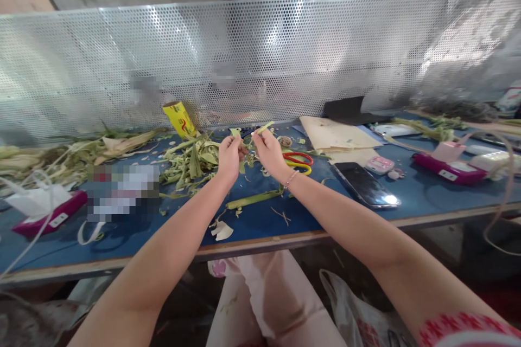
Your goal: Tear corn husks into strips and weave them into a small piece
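Both my arms reach out over a blue table (309, 211). My left hand (229, 155) is closed, pinching the end of a green leaf strip (236, 133). Close beside it, my right hand (267, 149) is closed on a pale green leaf strip (264, 128) that sticks up to the right. The two hands nearly touch above a heap of green leaf scraps (189, 161). A long green stalk (252, 199) lies on the table below my hands.
Red and yellow scissors (299, 161) lie right of my hands, then a black phone (365, 184), a pink timer (379, 164) and brown paper (336, 134). A yellow roll (179, 118) leans against the perforated metal screen (260, 54). Pink devices (450, 168) and cables sit at both sides.
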{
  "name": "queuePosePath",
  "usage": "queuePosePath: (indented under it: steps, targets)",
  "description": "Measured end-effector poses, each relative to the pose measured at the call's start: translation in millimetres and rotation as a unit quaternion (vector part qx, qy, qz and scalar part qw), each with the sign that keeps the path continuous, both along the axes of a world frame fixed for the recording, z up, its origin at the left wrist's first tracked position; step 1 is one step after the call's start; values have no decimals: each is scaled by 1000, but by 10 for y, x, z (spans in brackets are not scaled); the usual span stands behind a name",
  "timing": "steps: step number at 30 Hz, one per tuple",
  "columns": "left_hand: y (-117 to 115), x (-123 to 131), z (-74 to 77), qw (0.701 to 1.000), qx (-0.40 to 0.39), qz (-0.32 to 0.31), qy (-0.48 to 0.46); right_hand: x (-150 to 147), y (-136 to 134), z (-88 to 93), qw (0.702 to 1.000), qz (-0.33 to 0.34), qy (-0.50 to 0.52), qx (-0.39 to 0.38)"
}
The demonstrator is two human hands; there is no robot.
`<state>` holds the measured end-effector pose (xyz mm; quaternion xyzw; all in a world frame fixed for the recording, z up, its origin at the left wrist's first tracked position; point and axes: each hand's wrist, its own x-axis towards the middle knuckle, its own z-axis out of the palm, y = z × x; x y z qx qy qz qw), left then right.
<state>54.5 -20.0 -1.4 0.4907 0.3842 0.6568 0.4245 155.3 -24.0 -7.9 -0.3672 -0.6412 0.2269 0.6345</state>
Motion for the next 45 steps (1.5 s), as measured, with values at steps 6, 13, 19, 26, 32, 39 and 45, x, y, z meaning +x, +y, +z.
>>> queuePosePath:
  steps: [6,13,19,26,32,39,45]
  targets:
    - [-44,42,11,999,-8,-33,27,50,44,4,1000,-12,-20,12]
    - [-82,37,45,996,39,7,86,58,23,47,999,12,-39,14]
    - [-90,44,45,992,61,21,109,3,21,50,999,3,40,-15]
    - [-139,102,35,987,61,26,143,-67,82,-12,987,0,149,-64]
    - [-135,77,26,986,66,41,145,-40,95,-9,988,24,137,-65]
    - [-73,-19,12,975,104,89,174,8,104,-7,995,74,19,-62]
    - [-117,-8,26,963,125,117,207,-82,53,-20,991,80,83,-66]
